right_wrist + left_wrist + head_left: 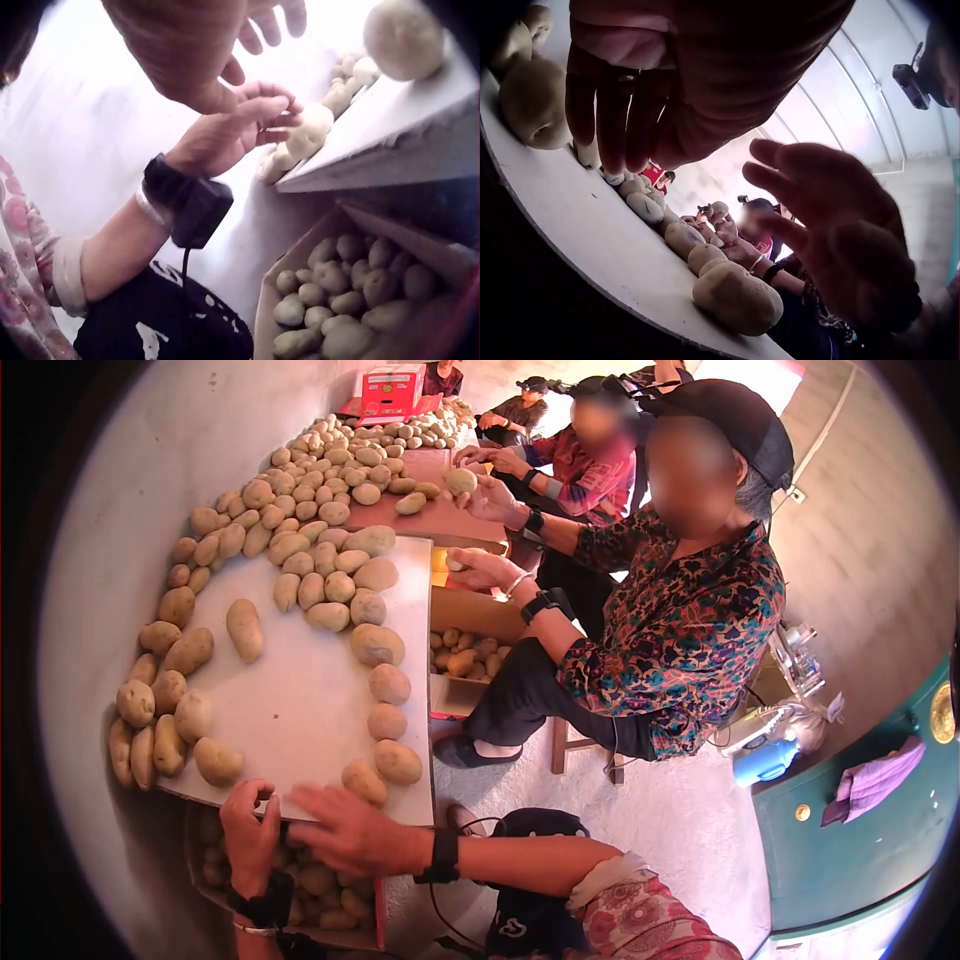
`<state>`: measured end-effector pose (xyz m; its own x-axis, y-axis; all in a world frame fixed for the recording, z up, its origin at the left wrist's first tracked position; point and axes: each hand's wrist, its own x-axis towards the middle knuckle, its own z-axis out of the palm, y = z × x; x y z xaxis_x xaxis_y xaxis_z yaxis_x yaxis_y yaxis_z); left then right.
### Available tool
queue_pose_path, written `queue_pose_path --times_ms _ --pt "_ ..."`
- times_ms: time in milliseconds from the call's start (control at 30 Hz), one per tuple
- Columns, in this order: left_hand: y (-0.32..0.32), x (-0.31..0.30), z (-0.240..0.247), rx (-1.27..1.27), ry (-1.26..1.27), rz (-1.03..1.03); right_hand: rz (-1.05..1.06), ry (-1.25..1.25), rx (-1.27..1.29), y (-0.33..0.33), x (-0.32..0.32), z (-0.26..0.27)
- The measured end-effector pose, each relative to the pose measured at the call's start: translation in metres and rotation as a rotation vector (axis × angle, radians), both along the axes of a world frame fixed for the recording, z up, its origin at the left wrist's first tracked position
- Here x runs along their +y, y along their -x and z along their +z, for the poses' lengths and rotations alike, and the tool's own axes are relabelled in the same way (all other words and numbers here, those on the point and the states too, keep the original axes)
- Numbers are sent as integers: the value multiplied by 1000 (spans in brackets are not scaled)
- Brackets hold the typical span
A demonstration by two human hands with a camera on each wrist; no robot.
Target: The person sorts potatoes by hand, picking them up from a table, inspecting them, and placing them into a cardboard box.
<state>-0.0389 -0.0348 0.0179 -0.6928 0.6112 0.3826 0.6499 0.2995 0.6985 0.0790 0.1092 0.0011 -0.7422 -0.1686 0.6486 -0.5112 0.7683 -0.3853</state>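
Note:
In the head view the left hand (250, 837) is at the near left edge of the white board (300, 700), fingers loosely bent with nothing in them. The right hand (352, 830), slightly blurred, is just to its right above the board's edge, fingers extended and empty. A potato (219, 761) lies on the board just beyond the left hand; two more potatoes (398, 762) lie beyond the right. The right wrist view shows the left hand (244, 127) beside the right hand (199, 52), apart. Relaxed fingers of the left hand (675, 90) show in the left wrist view.
Potatoes line the board's sides and pile up at the far end (330, 470). Below the near edge stands a box of potatoes (345, 289). A person in a patterned shirt (680, 620) sits at the right, holding potatoes, with another box (478, 610) alongside.

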Motion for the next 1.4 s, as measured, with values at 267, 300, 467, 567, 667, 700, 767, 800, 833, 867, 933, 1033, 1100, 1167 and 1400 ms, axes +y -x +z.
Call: queue_pose_path --times_ms 267,300,467,567,667,700,767,800,833,867,933,1033,1100,1167,1400 --pt "-8 -16 0 -8 -57 56 315 -61 -71 -22 -65 -41" --pt "-8 -21 1 -43 -63 67 287 -61 -87 -19 -67 -43" --pt "-11 -34 7 -15 -62 90 231 -74 -133 -15 -75 -61" --pt "-5 -48 7 85 -18 127 214 -207 -271 -12 -82 -74" --pt "3 -60 18 111 -86 195 198 -244 -323 -10 -76 -63" --pt "7 -65 19 71 -117 227 192 -261 -339 -8 -73 -68" --pt "22 -78 13 164 -210 240 144 -286 -417 1 -71 -73" --pt "22 -88 15 152 -180 265 149 -267 -508 5 -73 -65" --pt "23 -93 21 104 -175 305 118 -290 -437 6 -74 -67" --pt "24 -98 27 62 -173 344 133 -281 -438 8 -74 -71" --pt "27 -113 32 94 -156 402 110 -322 -518 12 -80 -78" --pt "35 -129 30 106 -219 557 98 -351 -612 15 -84 -89" --pt "46 -148 29 61 -382 568 113 -351 -615 26 -94 -99" --pt "53 -163 32 -105 -718 579 124 -338 -723 31 -97 -104" --pt "64 -215 34 -669 -1323 369 148 -160 -889 73 -125 -130"
